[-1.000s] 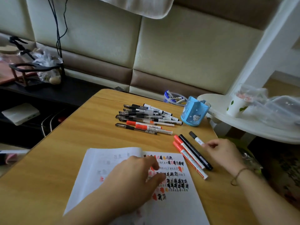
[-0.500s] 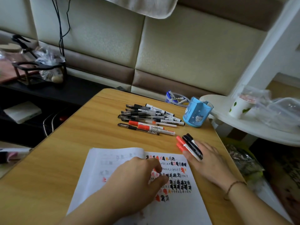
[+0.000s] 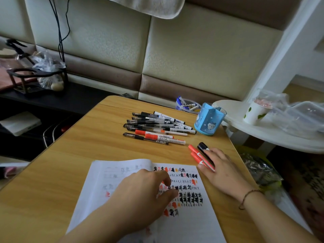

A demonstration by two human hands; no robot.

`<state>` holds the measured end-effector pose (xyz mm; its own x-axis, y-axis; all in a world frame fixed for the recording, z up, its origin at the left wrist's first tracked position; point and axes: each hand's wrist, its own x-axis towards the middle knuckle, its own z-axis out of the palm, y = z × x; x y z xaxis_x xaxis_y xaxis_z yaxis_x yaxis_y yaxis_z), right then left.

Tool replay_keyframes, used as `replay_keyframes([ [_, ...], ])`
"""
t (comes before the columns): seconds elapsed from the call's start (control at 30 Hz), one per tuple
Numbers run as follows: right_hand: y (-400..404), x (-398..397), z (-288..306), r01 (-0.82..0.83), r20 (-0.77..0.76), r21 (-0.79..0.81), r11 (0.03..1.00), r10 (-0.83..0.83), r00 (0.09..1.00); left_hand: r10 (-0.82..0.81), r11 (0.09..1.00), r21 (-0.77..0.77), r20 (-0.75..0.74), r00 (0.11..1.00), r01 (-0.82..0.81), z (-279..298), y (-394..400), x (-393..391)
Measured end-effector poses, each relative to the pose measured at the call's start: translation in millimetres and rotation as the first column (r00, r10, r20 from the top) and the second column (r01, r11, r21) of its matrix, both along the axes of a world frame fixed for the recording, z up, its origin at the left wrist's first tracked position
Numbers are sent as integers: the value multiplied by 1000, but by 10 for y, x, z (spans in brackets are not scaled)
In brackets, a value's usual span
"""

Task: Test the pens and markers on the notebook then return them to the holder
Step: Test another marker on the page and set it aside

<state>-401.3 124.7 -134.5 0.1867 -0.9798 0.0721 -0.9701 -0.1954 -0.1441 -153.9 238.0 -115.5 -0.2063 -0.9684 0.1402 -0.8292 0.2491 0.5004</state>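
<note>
An open notebook (image 3: 108, 174) with red and black test scribbles lies at the near side of the wooden table (image 3: 73, 155). My left hand (image 3: 140, 195) rests on its page with loosely bent fingers and holds nothing. Right of the notebook, my right hand (image 3: 222, 171) grips a bundle of two red markers (image 3: 194, 153) and a black marker (image 3: 202, 146), whose caps stick out past the fingers. Farther back lies a pile of pens and markers (image 3: 157, 127). The blue holder (image 3: 208, 121) stands upright just right of the pile and looks empty.
A clear tub with more markers (image 3: 187, 105) sits behind the holder. A white side table (image 3: 263, 135) on the right carries a paper cup (image 3: 254, 113) and plastic bags. The wooden table's right edge runs close to my right hand. A dark low shelf (image 3: 43, 99) stands to the left.
My right hand reached in from the right, gathered the three separate markers into a bundle and closed around them. My left hand stayed on the notebook.
</note>
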Motion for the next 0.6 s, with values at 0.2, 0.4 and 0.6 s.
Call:
replay_keyframes([
  [0.2, 258, -214, -115, 167, 8, -103, 980, -167, 986, -19, 1000, 0, 3, 1000, 19, -28, -8, 15],
  [0.4, 309, -249, -150, 337, 67, -68, 939, -332, 941, -35, 999, -2, 23, 999, 35, -21, -23, -12],
  [0.6, 116, -131, -51, 280, 44, -55, 958, -278, 960, -41, 999, 3, 48, 998, 41, -10, -22, -17],
])
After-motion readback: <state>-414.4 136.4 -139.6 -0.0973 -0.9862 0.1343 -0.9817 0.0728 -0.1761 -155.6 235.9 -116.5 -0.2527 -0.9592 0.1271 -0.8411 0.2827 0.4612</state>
